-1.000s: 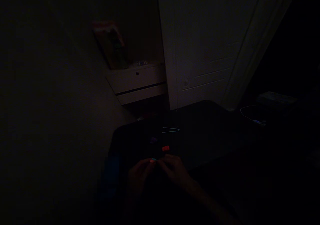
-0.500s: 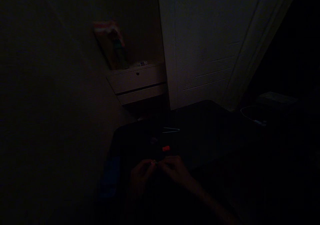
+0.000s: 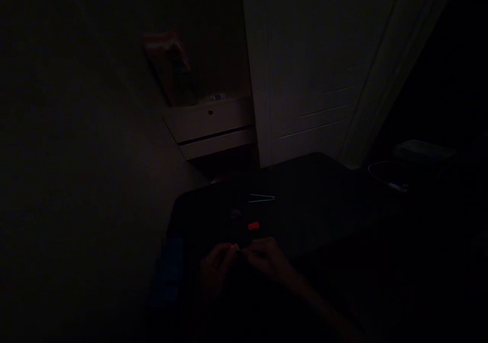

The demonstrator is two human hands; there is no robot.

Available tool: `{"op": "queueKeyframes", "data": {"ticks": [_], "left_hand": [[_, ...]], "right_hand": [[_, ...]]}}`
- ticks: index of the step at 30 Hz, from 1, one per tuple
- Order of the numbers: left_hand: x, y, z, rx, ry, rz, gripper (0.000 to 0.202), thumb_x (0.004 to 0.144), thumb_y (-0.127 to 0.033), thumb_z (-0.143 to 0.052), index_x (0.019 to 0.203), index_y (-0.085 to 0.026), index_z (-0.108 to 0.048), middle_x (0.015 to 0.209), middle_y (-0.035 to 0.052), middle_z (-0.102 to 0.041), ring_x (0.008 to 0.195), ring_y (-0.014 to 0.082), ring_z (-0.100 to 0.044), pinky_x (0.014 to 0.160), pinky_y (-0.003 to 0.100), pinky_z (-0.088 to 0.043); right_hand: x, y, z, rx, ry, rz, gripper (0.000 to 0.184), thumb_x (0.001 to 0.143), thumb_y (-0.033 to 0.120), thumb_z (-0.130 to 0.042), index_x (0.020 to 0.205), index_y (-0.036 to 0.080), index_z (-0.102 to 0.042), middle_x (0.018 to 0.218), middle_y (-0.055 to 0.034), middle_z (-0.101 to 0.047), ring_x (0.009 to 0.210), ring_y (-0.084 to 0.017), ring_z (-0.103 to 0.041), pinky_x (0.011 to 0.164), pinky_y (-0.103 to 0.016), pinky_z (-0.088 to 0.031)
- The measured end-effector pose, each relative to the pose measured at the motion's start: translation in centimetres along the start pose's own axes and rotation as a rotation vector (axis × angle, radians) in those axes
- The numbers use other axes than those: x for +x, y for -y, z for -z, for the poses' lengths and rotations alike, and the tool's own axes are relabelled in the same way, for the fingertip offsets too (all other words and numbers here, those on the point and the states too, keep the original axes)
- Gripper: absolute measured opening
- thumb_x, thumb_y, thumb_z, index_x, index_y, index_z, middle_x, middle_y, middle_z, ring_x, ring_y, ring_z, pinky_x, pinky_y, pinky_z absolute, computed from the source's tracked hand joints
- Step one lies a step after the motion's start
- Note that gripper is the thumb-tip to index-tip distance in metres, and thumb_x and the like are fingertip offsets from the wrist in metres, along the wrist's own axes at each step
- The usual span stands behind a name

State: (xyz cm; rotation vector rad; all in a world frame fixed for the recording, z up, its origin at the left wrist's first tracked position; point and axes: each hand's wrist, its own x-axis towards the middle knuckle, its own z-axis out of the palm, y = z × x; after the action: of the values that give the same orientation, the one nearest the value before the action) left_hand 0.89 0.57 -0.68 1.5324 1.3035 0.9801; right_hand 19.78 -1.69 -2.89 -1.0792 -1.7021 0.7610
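The view is very dark. My left hand (image 3: pixel 216 264) and my right hand (image 3: pixel 269 259) meet over the near part of a dark table, fingers pinched together. Between their fingertips is a tiny pale-greenish thing (image 3: pixel 237 248), too small and dim to name. Just beyond my right hand lies a small orange-red block-like object (image 3: pixel 253 226). Farther back rest thin metal tweezers (image 3: pixel 262 198), their tips spread to the left. A small dim roundish item (image 3: pixel 235 214) sits left of the orange-red object.
A blue object (image 3: pixel 170 267) is at the table's left side. Behind the dark table (image 3: pixel 305 180) stand a drawer unit (image 3: pixel 217 122) and a pale door (image 3: pixel 305 68). A white cable (image 3: pixel 396 186) and a box-like shape (image 3: pixel 423 151) lie at the right.
Both hands stay almost in place, fingertips still together around the tiny thing. The scene shifts very slightly in view; the objects on the table have not moved.
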Motion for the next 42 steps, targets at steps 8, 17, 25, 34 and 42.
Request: {"op": "queueKeyframes", "data": {"ticks": [8, 17, 25, 34, 42], "left_hand": [[-0.2, -0.5, -0.1, -0.005, -0.016, -0.026, 0.042, 0.079, -0.060, -0.072, 0.081, -0.019, -0.075, 0.070, 0.0052, -0.077, 0.065, 0.0217, -0.070, 0.062, 0.031, -0.056], [-0.3, 0.1, -0.1, 0.008, 0.029, -0.034, 0.039, 0.084, -0.057, -0.070, 0.084, -0.019, -0.076, 0.073, 0.0054, -0.078, 0.069, 0.0220, -0.072, 0.064, 0.030, -0.056], [-0.2, 0.1, -0.2, -0.021, 0.007, -0.046, 0.035, 0.084, -0.054, -0.071, 0.089, -0.019, -0.075, 0.078, 0.0062, -0.079, 0.072, 0.0229, -0.073, 0.068, 0.033, -0.058], [-0.1, -0.1, 0.0, -0.009, 0.043, -0.036, 0.032, 0.083, -0.050, -0.072, 0.092, -0.020, -0.077, 0.089, 0.0082, -0.082, 0.084, 0.0265, -0.077, 0.079, 0.036, -0.061], [-0.2, -0.5, -0.3, -0.012, 0.052, -0.093, 0.024, 0.077, -0.045, -0.078, 0.081, -0.021, -0.080, 0.088, 0.0081, -0.084, 0.086, 0.0287, -0.079, 0.081, 0.036, -0.063]], "right_hand": [[-0.6, -0.5, -0.6, -0.084, -0.069, 0.108, 0.037, 0.102, 0.031, -0.058, 0.075, 0.016, -0.078, 0.063, -0.0013, -0.066, 0.055, -0.012, -0.057, 0.055, -0.022, -0.036], [-1.1, 0.3, -0.5, -0.222, -0.059, 0.125, 0.033, 0.105, 0.028, -0.054, 0.085, 0.018, -0.079, 0.073, -0.0039, -0.072, 0.062, -0.014, -0.064, 0.060, -0.023, -0.041], [-0.4, 0.3, -1.0, -0.150, -0.155, 0.020, 0.028, 0.102, 0.021, -0.056, 0.082, 0.017, -0.075, 0.078, -0.0045, -0.075, 0.068, -0.016, -0.069, 0.065, -0.023, -0.046], [-0.3, 0.7, -0.7, -0.047, -0.187, -0.024, 0.022, 0.098, 0.021, -0.062, 0.084, 0.018, -0.079, 0.078, -0.0040, -0.078, 0.069, -0.016, -0.071, 0.067, -0.023, -0.047], [-0.4, 0.9, -0.8, -0.020, -0.207, -0.003, 0.024, 0.099, 0.027, -0.062, 0.085, 0.018, -0.080, 0.077, -0.0046, -0.078, 0.067, -0.016, -0.070, 0.065, -0.024, -0.048]]}}
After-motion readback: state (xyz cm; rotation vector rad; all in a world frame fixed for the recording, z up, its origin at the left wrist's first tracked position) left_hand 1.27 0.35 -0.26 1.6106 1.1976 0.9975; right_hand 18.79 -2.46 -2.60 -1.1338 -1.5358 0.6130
